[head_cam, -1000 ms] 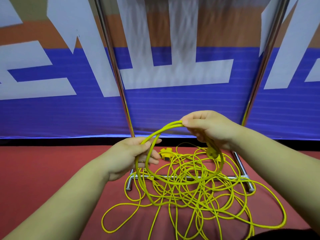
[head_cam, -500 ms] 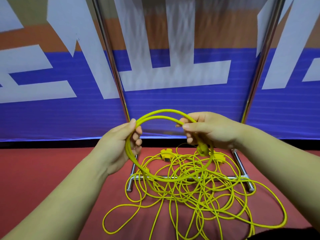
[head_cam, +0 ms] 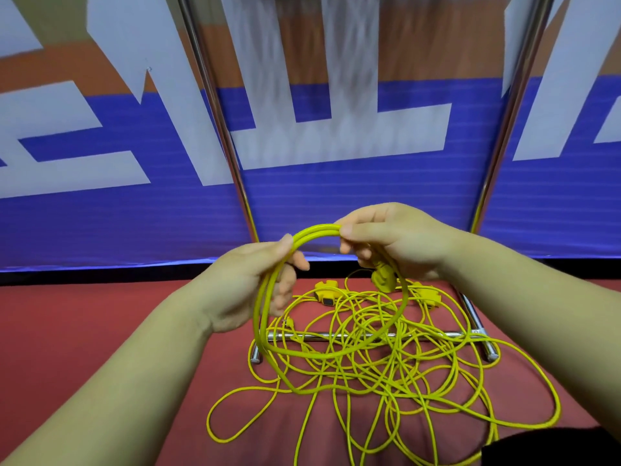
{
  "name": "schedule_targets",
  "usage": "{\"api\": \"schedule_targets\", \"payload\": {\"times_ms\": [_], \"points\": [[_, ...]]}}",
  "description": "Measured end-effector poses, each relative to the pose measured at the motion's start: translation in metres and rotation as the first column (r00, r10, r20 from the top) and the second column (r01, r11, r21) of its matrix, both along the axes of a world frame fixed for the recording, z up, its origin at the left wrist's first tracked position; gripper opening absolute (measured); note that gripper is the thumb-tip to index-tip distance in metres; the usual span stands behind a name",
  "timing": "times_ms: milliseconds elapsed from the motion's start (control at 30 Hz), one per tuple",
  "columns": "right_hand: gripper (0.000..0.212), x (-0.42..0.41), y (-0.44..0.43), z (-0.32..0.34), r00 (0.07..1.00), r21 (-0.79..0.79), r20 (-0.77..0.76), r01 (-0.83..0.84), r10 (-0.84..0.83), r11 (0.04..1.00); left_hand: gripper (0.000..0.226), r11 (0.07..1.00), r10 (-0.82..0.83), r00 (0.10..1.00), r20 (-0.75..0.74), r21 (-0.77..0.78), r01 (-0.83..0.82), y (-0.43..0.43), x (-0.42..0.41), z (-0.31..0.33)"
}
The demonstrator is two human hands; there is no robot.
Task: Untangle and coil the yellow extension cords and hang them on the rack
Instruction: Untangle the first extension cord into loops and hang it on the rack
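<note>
On the red floor (head_cam: 84, 331), a loose tangle of yellow cords (head_cam: 420, 381) is spread across the base bar of the metal rack (head_cam: 220, 129), between its feet and out toward the near edge of the floor. The cords are judged to be light, limp and smooth-jacketed. They are likely to slide freely over one another yet snag where loops cross, so a strand is best drawn out slowly rather than tugged. A small coil (head_cam: 319, 354) is held up above the tangle, with its tail running down into the heap. It is best gripped where the turns lie together, so that none can spring loose. The left hand (head_cam: 245, 284) is wrapped round the coil's left side, and the right hand (head_cam: 396, 243) pinches the top of the arc between thumb and fingers. A plug (head_cam: 383, 279) hangs just below the right hand. One rack is seen, with two uprights and one base bar. Two strands are counted side by side in the coil's top arc. Two socket blocks (head_cam: 327, 292) are counted at the far edge of the tangle. How many separate cords make up the heap cannot be told.
</note>
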State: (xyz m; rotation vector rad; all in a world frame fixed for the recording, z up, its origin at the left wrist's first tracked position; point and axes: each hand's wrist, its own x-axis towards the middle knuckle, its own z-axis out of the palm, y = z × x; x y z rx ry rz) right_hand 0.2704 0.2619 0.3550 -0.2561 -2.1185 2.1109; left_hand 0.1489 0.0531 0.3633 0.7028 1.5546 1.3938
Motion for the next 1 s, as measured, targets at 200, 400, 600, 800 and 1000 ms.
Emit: {"api": "schedule_targets", "payload": {"times_ms": [200,400,600,800,1000], "points": [[0.013,0.002,0.016,-0.010,0.995,-0.029,0.052,-0.079,0.081,0.996,0.020,0.983,0.077,0.997,0.005,0.164,-0.077,-0.002,-0.011,0.001],[0.012,-0.003,0.020,-0.012,1.000,-0.047,0.003,0.016,-0.016,0.999,0.022,0.988,-0.117,0.987,0.110,0.110,0.104,-0.016,-0.023,-0.006],[0.009,-0.004,0.002,-0.006,0.991,0.179,0.076,-0.124,0.112,0.976,0.018,0.996,-0.038,0.986,-0.161,-0.084,0.025,-0.008,-0.011,-0.006],[0.030,-0.006,0.014,-0.007,0.990,0.009,0.052,-0.134,0.133,0.991,0.032,0.984,0.176,0.941,-0.288,0.049,-0.169,0.002,-0.010,-0.007],[0.030,-0.005,0.014,-0.007,0.999,0.086,-0.040,-0.004,0.007,0.996,0.013,0.998,0.069,0.986,-0.150,0.014,-0.067,-0.005,-0.019,-0.008]]}}
